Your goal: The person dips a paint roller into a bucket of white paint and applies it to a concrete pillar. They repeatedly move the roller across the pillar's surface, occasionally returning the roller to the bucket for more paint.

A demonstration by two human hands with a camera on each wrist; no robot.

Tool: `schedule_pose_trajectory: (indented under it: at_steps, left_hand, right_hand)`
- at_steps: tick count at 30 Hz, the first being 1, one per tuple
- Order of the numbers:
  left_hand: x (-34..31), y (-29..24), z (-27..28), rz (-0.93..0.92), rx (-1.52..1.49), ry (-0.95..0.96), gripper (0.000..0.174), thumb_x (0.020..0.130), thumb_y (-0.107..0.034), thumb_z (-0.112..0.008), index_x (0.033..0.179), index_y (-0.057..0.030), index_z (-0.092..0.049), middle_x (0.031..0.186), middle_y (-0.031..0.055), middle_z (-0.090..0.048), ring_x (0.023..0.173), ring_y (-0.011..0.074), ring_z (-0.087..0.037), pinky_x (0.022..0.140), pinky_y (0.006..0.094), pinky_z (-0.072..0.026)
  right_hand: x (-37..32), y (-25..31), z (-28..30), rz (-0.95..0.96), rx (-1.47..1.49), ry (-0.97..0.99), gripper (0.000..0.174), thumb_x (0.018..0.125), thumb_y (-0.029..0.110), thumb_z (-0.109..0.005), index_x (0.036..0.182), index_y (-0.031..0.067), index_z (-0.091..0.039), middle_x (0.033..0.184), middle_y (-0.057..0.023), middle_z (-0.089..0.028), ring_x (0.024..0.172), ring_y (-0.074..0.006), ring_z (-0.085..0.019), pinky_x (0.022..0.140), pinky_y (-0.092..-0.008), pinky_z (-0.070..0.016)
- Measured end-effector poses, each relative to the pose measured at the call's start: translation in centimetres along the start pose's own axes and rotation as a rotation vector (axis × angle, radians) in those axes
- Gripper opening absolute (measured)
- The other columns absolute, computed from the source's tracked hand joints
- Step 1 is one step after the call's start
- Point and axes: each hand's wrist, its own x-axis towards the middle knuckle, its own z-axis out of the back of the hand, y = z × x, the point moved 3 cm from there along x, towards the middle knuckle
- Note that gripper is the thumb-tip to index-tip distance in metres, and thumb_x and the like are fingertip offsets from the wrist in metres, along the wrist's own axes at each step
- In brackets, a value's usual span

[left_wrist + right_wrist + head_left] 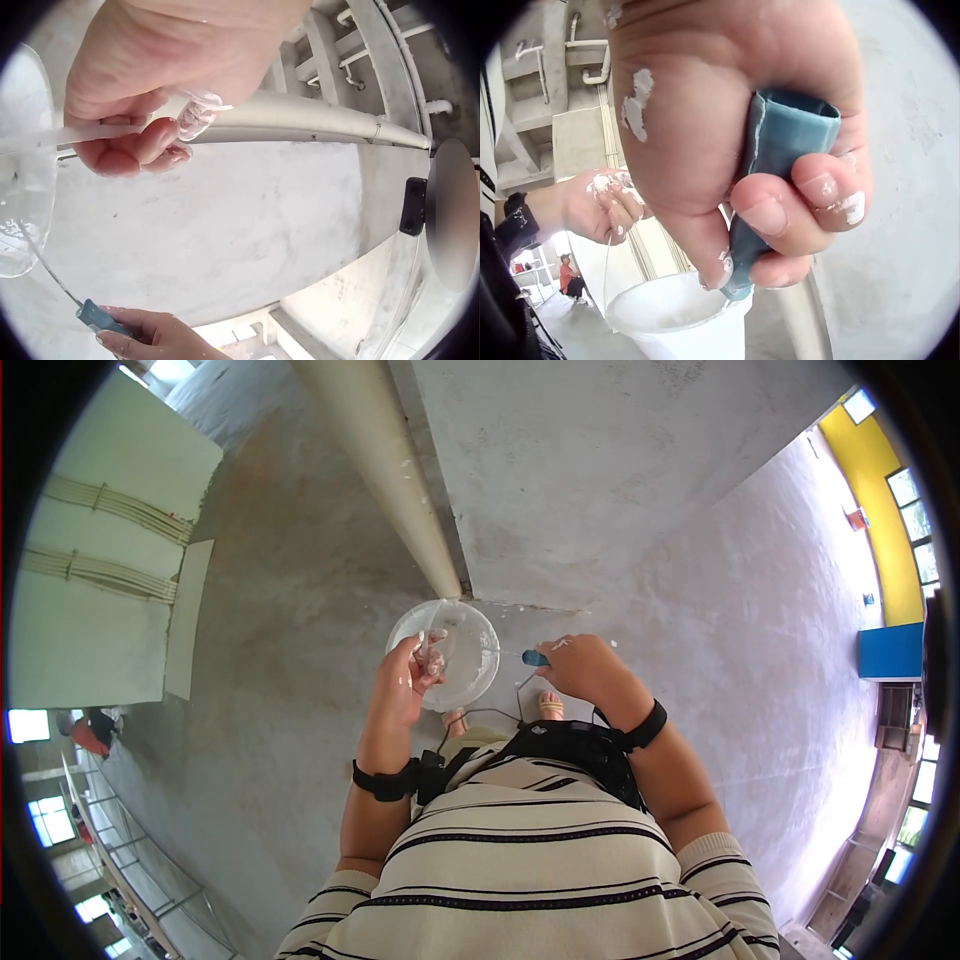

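A round white bucket point(478, 678) hangs or stands below my hands; its base is out of sight. My left hand point(410, 678), smeared with white, is above its left side, fingers curled round a pale strip-like handle point(82, 135) that runs to the bucket. My right hand point(588, 668) is just right of the rim, gripping a teal tool handle point(784, 146). From that handle a thin metal shaft point(51, 266) extends toward the bucket in the left wrist view; its far end is unclear. White spots mark the right thumb and fingers.
A thick pale pipe point(375, 460) runs beside a grey wall point(600, 490) just beyond the bucket. Sandalled feet point(551, 705) are on the concrete floor point(280, 660) below. Metal scaffolding point(130, 840) is at far left. Another person point(571, 279) in red is in the background.
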Motion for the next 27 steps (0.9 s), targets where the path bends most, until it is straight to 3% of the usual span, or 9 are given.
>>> schedule_pose_trajectory:
  at_steps: [6,8,9,11,12,14,20,23,27]
  left_hand:
    - [0.1,0.0,0.8,-0.01,-0.013,-0.042,0.035,0.091,-0.031,-0.046,0.102,0.0001,-0.058,0.057,-0.0054,-0.042,0.045,0.0044,-0.032,0.061,0.0259,-0.0376]
    - [0.1,-0.2,1.1,-0.019,-0.025,-0.032,0.033,0.091,-0.03,-0.046,0.1,-0.0007,-0.058,0.056,-0.0057,-0.04,0.045,0.0045,-0.032,0.061,0.0258,-0.0371]
    - [0.1,-0.3,1.1,-0.023,-0.037,-0.017,0.032,0.091,-0.03,-0.046,0.098,-0.0014,-0.058,0.055,-0.0061,-0.039,0.045,0.0046,-0.032,0.06,0.0257,-0.0365]
    - [0.1,-0.3,0.9,-0.028,-0.06,-0.029,0.031,0.091,-0.03,-0.046,0.097,-0.0016,-0.059,0.054,-0.0061,-0.039,0.045,0.0049,-0.032,0.06,0.0258,-0.0363]
    - [0.1,-0.2,0.8,-0.027,-0.081,-0.037,0.03,0.091,-0.029,-0.046,0.096,-0.0018,-0.059,0.054,-0.0062,-0.038,0.045,0.0051,-0.031,0.06,0.026,-0.036]
    - [-0.1,-0.5,0.4,-0.031,-0.094,-0.036,0.03,0.091,-0.029,-0.046,0.095,-0.002,-0.059,0.054,-0.0062,-0.038,0.045,0.0053,-0.031,0.06,0.0261,-0.0361]
    - [0.1,-1.4,0.3,-0.074,-0.112,-0.025,0.032,0.092,-0.03,-0.046,0.095,-0.0012,-0.059,0.054,-0.0062,-0.037,0.045,0.0053,-0.031,0.06,0.0272,-0.0367]
    - [0.0,-1.9,0.3,-0.1,-0.125,-0.006,0.033,0.092,-0.03,-0.046,0.096,-0.0002,-0.059,0.055,-0.0062,-0.036,0.046,0.0052,-0.031,0.061,0.0278,-0.0372]
    - [-0.1,-2.5,-0.2,-0.121,-0.139,-0.01,0.032,0.091,-0.032,-0.048,0.092,-0.0017,-0.059,0.052,-0.0053,-0.039,0.044,0.0062,-0.031,0.059,0.0283,-0.0369]
  right_hand:
    - [-0.9,-2.2,-1.1,0.046,0.227,-0.068,0.031,0.084,0.03,-0.059,0.104,0.0066,-0.063,0.093,-0.0153,-0.067,0.091,-0.0311,-0.062,0.077,-0.0412,-0.0475]
    - [-1.5,-3.6,-1.7,-0.003,0.465,-0.007,0.03,0.086,0.029,-0.058,0.105,0.0064,-0.062,0.086,-0.0129,-0.067,0.076,-0.0248,-0.064,0.067,-0.0356,-0.0492]
    - [-1.6,-3.9,-1.5,0.003,0.463,-0.006,0.03,0.086,0.029,-0.058,0.105,0.0064,-0.062,0.086,-0.0129,-0.067,0.076,-0.0248,-0.064,0.067,-0.0356,-0.0492]
    - [-2.5,-4.8,-2.5,-0.233,0.854,0.332,0.028,0.091,0.028,-0.052,0.105,0.0062,-0.062,0.073,-0.0057,-0.062,0.056,-0.0132,-0.056,0.051,-0.027,-0.045]
    - [-2.8,-5.2,-3.0,-0.233,0.853,0.334,0.028,0.091,0.028,-0.052,0.105,0.0062,-0.062,0.073,-0.0057,-0.062,0.056,-0.0132,-0.056,0.051,-0.027,-0.045]
    - [-2.8,-5.7,-4.8,-0.151,1.165,0.44,0.032,0.094,0.032,-0.05,0.107,0.0049,-0.061,0.064,0.0017,-0.052,0.046,-0.0041,-0.043,0.041,-0.0202,-0.0341]
    - [-3.1,-6.6,-5.7,-0.144,1.495,0.498,0.036,0.097,0.028,-0.043,0.107,-0.0032,-0.058,0.059,-0.0001,-0.049,0.043,-0.0055,-0.039,0.038,-0.0199,-0.0307]
    - [-3.5,-6.9,-5.5,-0.092,1.645,0.497,0.035,0.096,0.026,-0.046,0.106,-0.0041,-0.059,0.059,-0.0004,-0.05,0.042,-0.0056,-0.04,0.037,-0.0194,-0.0297]
    - [-3.8,-7.2,-4.5,-0.042,1.646,0.435,0.037,0.095,0.027,-0.046,0.107,-0.0053,-0.058,0.058,-0.0004,-0.049,0.042,-0.0053,-0.039,0.037,-0.0201,-0.0294]
